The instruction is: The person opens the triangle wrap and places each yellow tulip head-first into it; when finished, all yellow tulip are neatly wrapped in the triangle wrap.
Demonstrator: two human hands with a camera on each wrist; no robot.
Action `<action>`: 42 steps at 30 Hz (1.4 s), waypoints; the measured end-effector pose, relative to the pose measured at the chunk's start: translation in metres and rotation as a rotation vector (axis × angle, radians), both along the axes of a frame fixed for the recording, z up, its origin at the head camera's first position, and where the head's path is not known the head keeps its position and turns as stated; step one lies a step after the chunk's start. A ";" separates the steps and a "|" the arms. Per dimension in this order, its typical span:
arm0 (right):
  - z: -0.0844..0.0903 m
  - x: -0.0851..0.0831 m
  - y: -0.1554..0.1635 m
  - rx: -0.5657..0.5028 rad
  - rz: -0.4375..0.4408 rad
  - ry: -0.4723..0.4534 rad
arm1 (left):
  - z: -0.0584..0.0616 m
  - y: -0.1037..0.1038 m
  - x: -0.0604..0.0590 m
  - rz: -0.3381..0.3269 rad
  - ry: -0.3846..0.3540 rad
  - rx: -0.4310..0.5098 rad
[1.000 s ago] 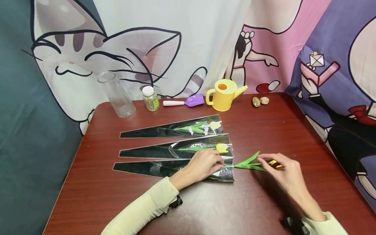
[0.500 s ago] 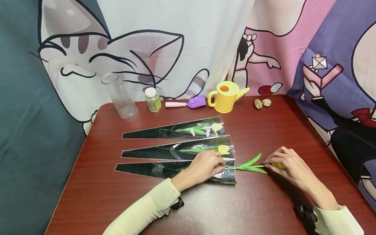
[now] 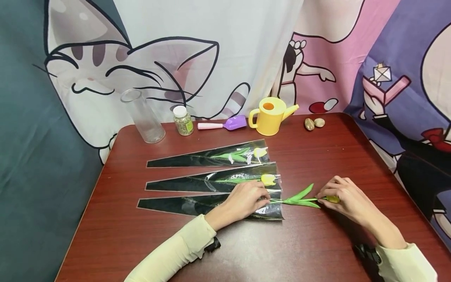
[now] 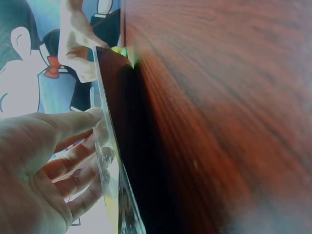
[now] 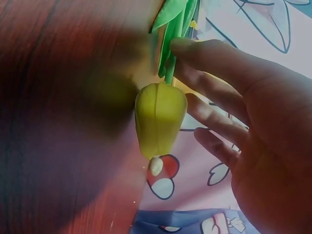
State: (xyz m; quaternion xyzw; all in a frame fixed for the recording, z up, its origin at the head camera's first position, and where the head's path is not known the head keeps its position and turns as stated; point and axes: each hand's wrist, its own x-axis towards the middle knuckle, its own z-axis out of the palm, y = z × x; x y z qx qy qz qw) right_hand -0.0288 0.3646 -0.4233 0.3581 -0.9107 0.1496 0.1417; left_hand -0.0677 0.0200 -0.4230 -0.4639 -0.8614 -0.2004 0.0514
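Note:
A yellow tulip (image 5: 161,119) with green leaves lies lengthwise between my hands, its stem end inside the mouth of the nearest clear flower sleeve (image 3: 165,205). My right hand (image 3: 347,201) pinches its stem between thumb and fingers, just below the bloom, which the fingers partly cover in the head view. At the sleeve's wide end, my left hand (image 3: 243,199) pinches the film; the left wrist view shows thumb and fingers at its edge. Behind it lie a middle sleeve (image 3: 172,185) and a far sleeve (image 3: 176,159), each with a yellow tulip inside.
Along the back of the table (image 3: 253,250) stand a clear glass vase (image 3: 149,125), a white-lidded jar (image 3: 184,123) and a yellow watering can (image 3: 270,117). A purple scoop (image 3: 234,122) lies between jar and can. Two stones (image 3: 310,124) rest at the back right.
My right hand has shifted slightly right along the tulip, its fingers now over the stem near the bloom. The left hand keeps its hold on the sleeve. The head view has shifted slightly.

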 end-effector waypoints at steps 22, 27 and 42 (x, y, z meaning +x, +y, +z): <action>-0.001 0.007 -0.047 -0.216 0.086 -0.065 | 0.004 0.005 0.003 -0.009 0.004 0.066; -0.006 0.004 -0.065 -0.293 0.126 -0.086 | 0.005 0.006 0.003 -0.016 0.003 0.076; -0.010 0.006 -0.080 -0.348 -0.016 -0.338 | 0.007 0.002 0.002 0.005 -0.003 0.064</action>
